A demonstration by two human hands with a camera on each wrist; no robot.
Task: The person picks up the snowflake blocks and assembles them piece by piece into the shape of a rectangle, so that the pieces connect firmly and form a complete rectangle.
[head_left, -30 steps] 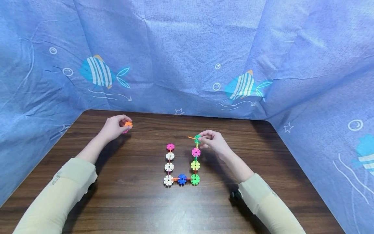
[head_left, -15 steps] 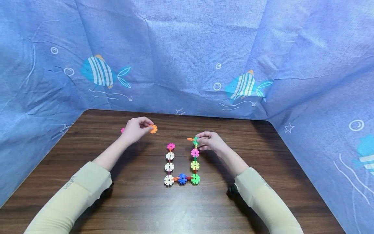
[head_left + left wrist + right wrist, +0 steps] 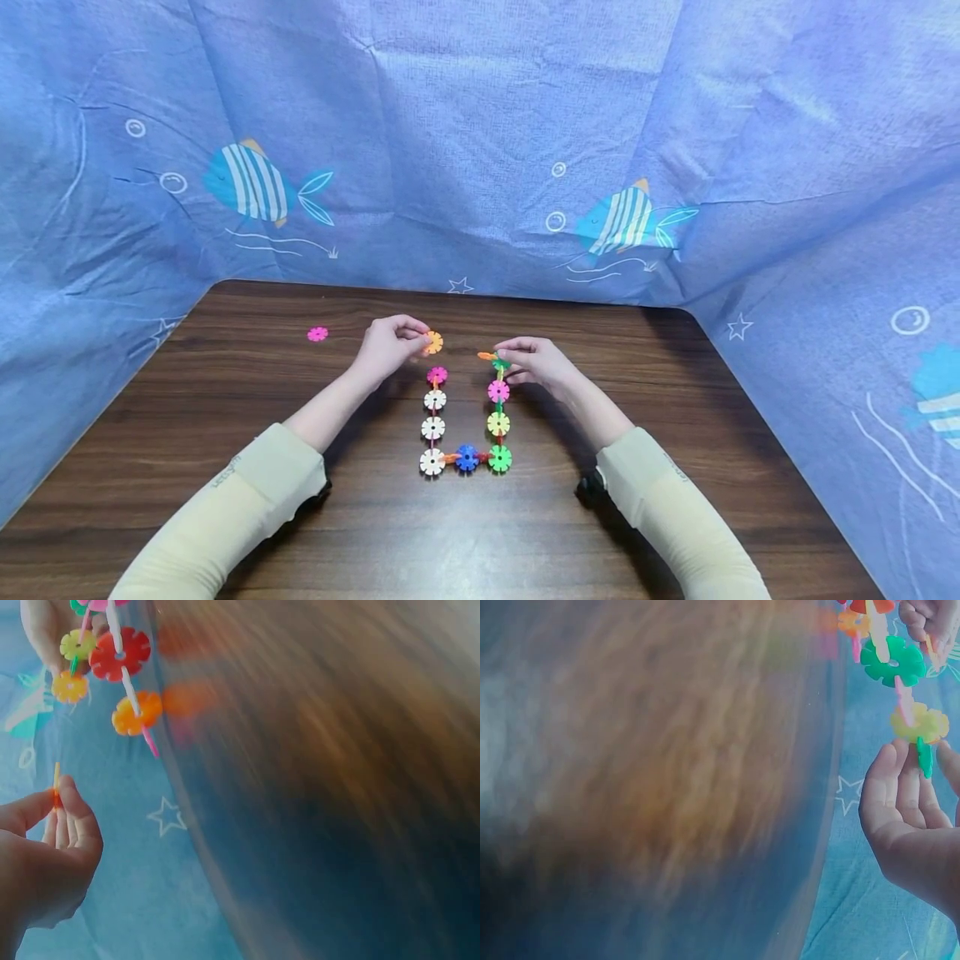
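Note:
In the head view, my left hand (image 3: pixel 392 346) pinches an orange snowflake disc (image 3: pixel 434 342) above the table, just beyond the far end of the left row. The left wrist view shows this orange disc (image 3: pixel 56 784) edge-on between thumb and fingers. Notched plastic discs slotted together form a U-shaped chain, with a blue disc (image 3: pixel 467 458) at its near side. My right hand (image 3: pixel 542 363) holds the far end of the right row at a green disc (image 3: pixel 500 363); an orange disc (image 3: pixel 486 356) juts left from it. Fingers partly hide that green disc.
A loose pink disc (image 3: pixel 318 333) lies on the brown wooden table (image 3: pixel 225 400), to the left of my left hand. Behind the table's far edge hangs a blue cloth (image 3: pixel 480 125) printed with fish.
My left hand has carried the orange disc rightward from the far left, leaving the pink disc on the table. My right hand stays at the chain's far right end, shifting only slightly.

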